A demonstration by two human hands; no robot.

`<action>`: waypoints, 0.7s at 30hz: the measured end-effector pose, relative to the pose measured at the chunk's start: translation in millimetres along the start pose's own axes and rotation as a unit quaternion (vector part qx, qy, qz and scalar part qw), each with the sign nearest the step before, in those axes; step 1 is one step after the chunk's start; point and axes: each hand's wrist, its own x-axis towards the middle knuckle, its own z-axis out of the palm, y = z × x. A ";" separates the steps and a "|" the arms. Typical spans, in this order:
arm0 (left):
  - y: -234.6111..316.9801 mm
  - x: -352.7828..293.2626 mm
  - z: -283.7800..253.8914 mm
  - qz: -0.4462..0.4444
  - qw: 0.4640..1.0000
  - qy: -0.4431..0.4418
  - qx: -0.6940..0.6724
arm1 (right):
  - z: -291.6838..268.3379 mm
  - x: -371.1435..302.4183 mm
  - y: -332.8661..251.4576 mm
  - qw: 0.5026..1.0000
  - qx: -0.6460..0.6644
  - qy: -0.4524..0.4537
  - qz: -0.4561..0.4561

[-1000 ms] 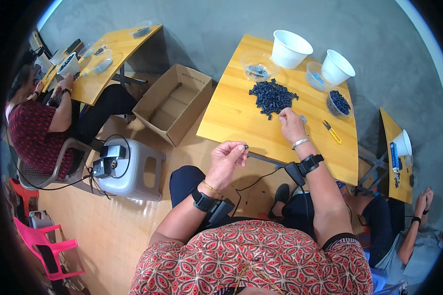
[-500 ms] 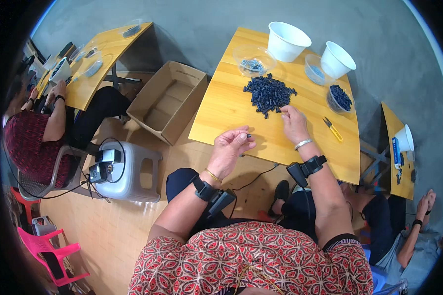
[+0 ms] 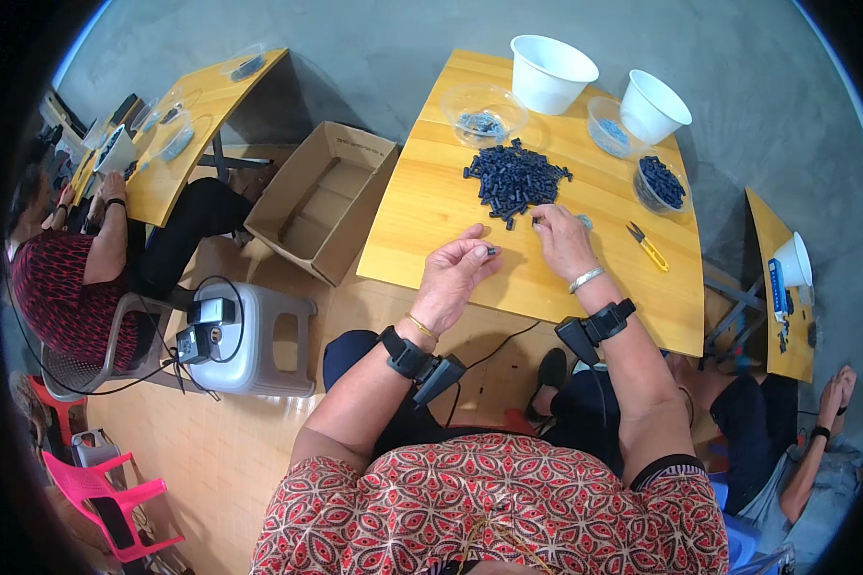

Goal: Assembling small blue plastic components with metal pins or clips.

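A heap of small dark-blue tubular pieces (image 3: 516, 179) lies on the yellow wooden table (image 3: 422, 225). Between thumb and fingers, my left hand (image 3: 454, 275) pinches one small dark piece (image 3: 492, 251) above the near edge. My right hand (image 3: 568, 244) is at the near side of the heap, its fingertips closed together; what they pinch, if anything, is too small to make out. Just right of those fingers lies a small greyish-blue thing (image 3: 585, 221). Yellow-handled thread snips (image 3: 650, 249) lie farther right, blades pointing away.
Behind the heap stand a clear bowl with small bluish pieces (image 3: 484, 117) and a white tub (image 3: 552, 75). At the right are another white tub (image 3: 656, 103), a clear bowl of pale-blue pieces (image 3: 611, 129) and one of dark pieces (image 3: 660, 182). A cardboard box (image 3: 321, 196) sits left on the floor.
My right hand has moved slightly left along the heap's near edge. My left hand has come a little closer to it, still pinching the small dark piece.
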 end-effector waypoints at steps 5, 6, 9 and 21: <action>-6.1 -1.2 -2.0 0.029 0.999 -0.006 0.018 | 3.6 10.8 -1.1 1.000 -0.006 0.016 0.017; -6.6 -1.9 -1.7 0.032 0.999 -0.008 0.016 | 6.2 13.2 -0.3 0.999 -0.022 0.023 0.012; -6.8 -2.9 -0.8 0.037 0.999 -0.009 0.018 | 9.6 16.3 1.1 0.998 -0.047 0.031 -0.003; -6.1 -2.3 -0.7 0.034 0.999 -0.018 0.036 | 12.2 14.2 -2.1 0.992 -0.109 0.018 -0.057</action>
